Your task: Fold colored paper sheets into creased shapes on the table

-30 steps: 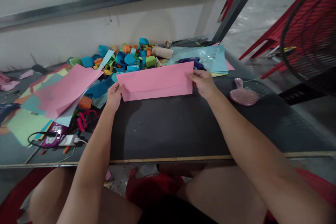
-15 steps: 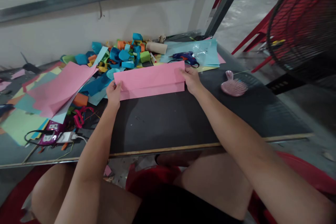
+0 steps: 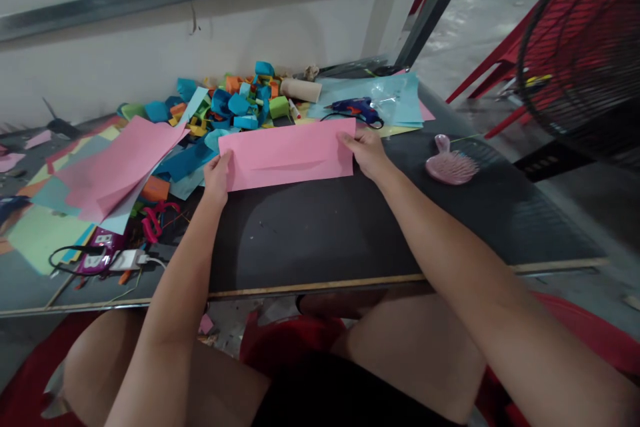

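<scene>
A sheet of pink paper (image 3: 290,153) is stretched between my two hands, above the dark tabletop (image 3: 320,233). My left hand (image 3: 217,173) pinches its left end, thumb on the near face. At the right end, my right hand (image 3: 366,150) grips the paper the same way, and the fingers behind the sheet are hidden. A shallow crease or bulge runs across the middle of the paper. Just behind it lie a blue glue gun (image 3: 356,109) and a heap of folded coloured paper pieces (image 3: 240,103).
Loose coloured sheets, topped by a pink one (image 3: 123,163), spread at the left. Near them lie a purple power strip (image 3: 103,250) and pink scissors (image 3: 151,221). A pink hairbrush (image 3: 451,165) rests at the right, with a fan (image 3: 585,53) beyond the table.
The pink paper's lower strip, earlier a separate overlapping layer, now looks almost flush with the upper part, leaving only a short curved line. Both hands keep their hold.
</scene>
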Motion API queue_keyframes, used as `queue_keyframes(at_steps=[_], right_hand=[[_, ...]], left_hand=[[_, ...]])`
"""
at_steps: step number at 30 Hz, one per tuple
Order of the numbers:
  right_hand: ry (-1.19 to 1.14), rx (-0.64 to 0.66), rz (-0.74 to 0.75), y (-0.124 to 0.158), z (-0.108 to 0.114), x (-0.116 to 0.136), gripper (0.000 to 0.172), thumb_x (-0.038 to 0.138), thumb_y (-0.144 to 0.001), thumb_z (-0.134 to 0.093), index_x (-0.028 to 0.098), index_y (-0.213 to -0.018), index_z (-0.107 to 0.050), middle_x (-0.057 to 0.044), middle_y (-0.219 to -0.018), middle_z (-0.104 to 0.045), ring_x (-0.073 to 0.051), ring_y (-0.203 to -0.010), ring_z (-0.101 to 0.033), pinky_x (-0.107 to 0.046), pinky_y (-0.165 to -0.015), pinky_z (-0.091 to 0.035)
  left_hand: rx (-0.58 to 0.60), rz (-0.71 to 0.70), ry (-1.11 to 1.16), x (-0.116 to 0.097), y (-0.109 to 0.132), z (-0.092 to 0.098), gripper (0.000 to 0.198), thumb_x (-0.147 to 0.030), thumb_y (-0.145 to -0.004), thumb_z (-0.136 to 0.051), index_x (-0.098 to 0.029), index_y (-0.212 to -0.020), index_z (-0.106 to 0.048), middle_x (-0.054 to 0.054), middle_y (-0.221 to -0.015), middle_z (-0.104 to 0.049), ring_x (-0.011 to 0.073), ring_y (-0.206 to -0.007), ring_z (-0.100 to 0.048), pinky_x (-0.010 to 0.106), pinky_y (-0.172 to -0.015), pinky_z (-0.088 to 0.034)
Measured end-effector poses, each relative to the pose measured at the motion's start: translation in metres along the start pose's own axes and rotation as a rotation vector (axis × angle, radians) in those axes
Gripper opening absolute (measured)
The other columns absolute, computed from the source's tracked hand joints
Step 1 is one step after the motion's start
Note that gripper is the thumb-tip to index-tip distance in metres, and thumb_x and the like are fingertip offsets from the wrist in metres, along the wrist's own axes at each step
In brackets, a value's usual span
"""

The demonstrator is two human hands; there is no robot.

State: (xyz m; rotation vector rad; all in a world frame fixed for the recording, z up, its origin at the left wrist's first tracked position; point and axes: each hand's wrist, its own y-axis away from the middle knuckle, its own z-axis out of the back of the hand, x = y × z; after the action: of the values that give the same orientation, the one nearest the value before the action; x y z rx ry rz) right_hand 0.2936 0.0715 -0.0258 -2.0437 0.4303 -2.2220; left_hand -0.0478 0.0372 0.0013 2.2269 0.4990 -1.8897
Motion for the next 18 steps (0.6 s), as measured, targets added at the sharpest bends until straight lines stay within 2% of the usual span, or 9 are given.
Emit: queue_keyframes(at_steps=[5,8,10,13,16,18], right_hand=[[-0.094,0.058,-0.062,0.006,0.001,0.01,0.049,0.067,-0.054,-0.082,0.023,-0.072,-0.071,-0.002,-0.074,-0.071,-0.022,-0.07,-0.067,-0.038,-0.067,-0.057],[-0.14,0.107,-0.115,0.007,0.002,0.017,0.046,0.065,-0.058,-0.082,0.024,-0.077,-0.073,-0.004,-0.08,-0.073,-0.023,-0.076,-0.069,-0.04,-0.073,-0.059],[-0.133,0.126,-0.127,0.007,0.002,0.019,0.041,0.061,-0.062,-0.081,0.024,-0.079,-0.075,-0.004,-0.08,-0.074,-0.023,-0.078,-0.07,-0.04,-0.075,-0.059],[-0.047,0.096,-0.099,0.005,0.001,0.02,0.036,0.055,-0.06,-0.084,0.023,-0.074,-0.075,-0.003,-0.076,-0.073,-0.022,-0.076,-0.069,-0.038,-0.073,-0.059],[0.014,0.085,-0.066,0.005,0.002,0.019,0.035,0.054,-0.059,-0.086,0.023,-0.073,-0.076,-0.002,-0.073,-0.074,-0.021,-0.074,-0.069,-0.036,-0.071,-0.058],[0.041,0.128,-0.059,0.005,0.004,0.019,0.036,0.054,-0.061,-0.085,0.023,-0.077,-0.077,-0.003,-0.076,-0.075,-0.021,-0.075,-0.069,-0.036,-0.071,-0.058]], left_hand=[[0.158,0.037,0.041,-0.004,-0.002,0.006,0.04,-0.043,-0.058,-0.086,-0.016,-0.081,-0.069,0.004,-0.073,-0.069,0.0161,-0.066,-0.065,0.029,-0.065,-0.053],[0.225,0.069,-0.003,-0.003,0.0,0.008,0.038,-0.04,-0.058,-0.086,-0.015,-0.081,-0.07,0.004,-0.073,-0.07,0.0163,-0.064,-0.065,0.03,-0.065,-0.053],[0.236,0.079,-0.018,-0.003,0.002,0.007,0.038,-0.037,-0.055,-0.088,-0.015,-0.08,-0.071,0.004,-0.074,-0.071,0.0161,-0.064,-0.065,0.03,-0.064,-0.053],[0.223,0.073,-0.027,-0.005,0.005,0.006,0.039,-0.036,-0.052,-0.089,-0.015,-0.081,-0.072,0.003,-0.076,-0.071,0.0157,-0.066,-0.065,0.03,-0.065,-0.053],[0.184,0.035,-0.035,-0.007,0.007,0.003,0.037,-0.041,-0.057,-0.087,-0.016,-0.08,-0.072,0.002,-0.076,-0.07,0.0138,-0.066,-0.063,0.027,-0.063,-0.051],[0.151,0.017,-0.05,-0.008,0.008,0.002,0.035,-0.044,-0.061,-0.085,-0.017,-0.078,-0.071,0.002,-0.074,-0.068,0.012,-0.064,-0.06,0.025,-0.06,-0.048]])
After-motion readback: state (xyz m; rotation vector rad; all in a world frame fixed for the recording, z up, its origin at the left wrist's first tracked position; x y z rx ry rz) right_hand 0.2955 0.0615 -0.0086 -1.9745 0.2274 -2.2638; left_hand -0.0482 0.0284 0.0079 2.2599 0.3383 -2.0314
